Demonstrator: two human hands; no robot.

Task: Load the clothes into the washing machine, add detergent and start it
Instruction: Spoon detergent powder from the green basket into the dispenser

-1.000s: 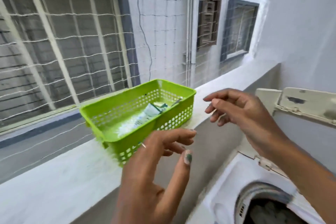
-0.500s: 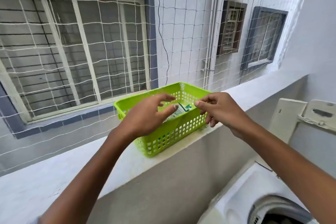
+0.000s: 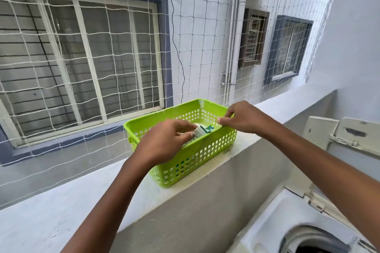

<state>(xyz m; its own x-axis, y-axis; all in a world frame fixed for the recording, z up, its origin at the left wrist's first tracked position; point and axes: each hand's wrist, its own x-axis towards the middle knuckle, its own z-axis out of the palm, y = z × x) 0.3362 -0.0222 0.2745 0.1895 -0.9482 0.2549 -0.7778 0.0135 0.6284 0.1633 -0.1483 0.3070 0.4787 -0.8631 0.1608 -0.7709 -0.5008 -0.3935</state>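
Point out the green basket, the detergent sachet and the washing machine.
green basket (image 3: pixel 197 162): head view, near perforated wall.
detergent sachet (image 3: pixel 202 130): head view, printed end.
washing machine (image 3: pixel 273 217): head view, white top panel.

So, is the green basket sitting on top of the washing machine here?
No: the green basket stands on the white ledge by the netting, above and to the left of the washing machine.

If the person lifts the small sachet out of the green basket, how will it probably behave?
The sachet looks thin and crumpled, so it is probably floppy and light. The left hand pinches it with fingertips only, which suggests little weight. The green basket may shift on the ledge; the right hand grips its rim.
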